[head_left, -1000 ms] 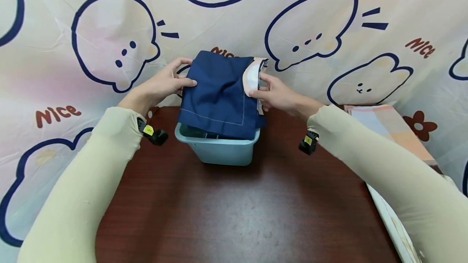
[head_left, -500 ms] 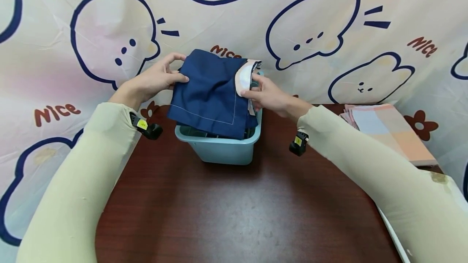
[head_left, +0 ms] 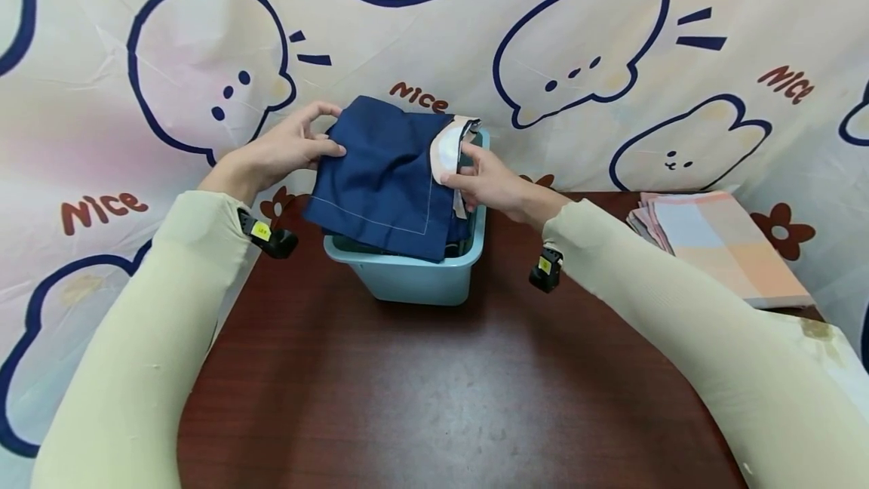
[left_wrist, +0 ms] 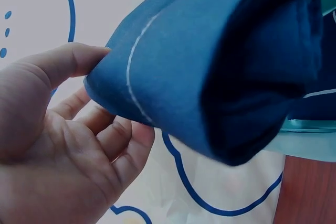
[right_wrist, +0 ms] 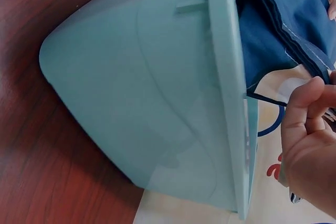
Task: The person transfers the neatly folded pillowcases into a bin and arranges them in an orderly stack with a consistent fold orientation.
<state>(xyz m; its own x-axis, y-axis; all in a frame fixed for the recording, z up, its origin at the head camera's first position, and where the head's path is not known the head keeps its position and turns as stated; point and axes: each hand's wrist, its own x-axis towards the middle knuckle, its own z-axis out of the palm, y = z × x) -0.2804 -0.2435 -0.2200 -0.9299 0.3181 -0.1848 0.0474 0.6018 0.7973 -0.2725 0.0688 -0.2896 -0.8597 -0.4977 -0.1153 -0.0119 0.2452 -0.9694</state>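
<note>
A folded navy cloth [head_left: 383,172] with white stitching and a pale patch [head_left: 444,151] on its right side is held over a light blue plastic bin [head_left: 421,281]. My left hand [head_left: 281,149] pinches its left edge between thumb and fingers; in the left wrist view the cloth [left_wrist: 173,72] bulges into a loose fold. At the pale patch, my right hand [head_left: 492,181] pinches the right edge. From the right wrist view, the cloth [right_wrist: 268,40] hangs past the rim of the bin [right_wrist: 142,93]. Dark fabric shows inside the bin, mostly hidden.
The bin stands on a dark brown table [head_left: 434,391], close to a patterned curtain [head_left: 407,44] behind it. A stack of folded checked cloth [head_left: 720,244] lies at the table's right side. Each wrist wears a small black camera.
Both hands have shifted left with the navy cloth, uncovering more of the bin's right rim. The cloth's left corner now sticks out past the bin's left side.
</note>
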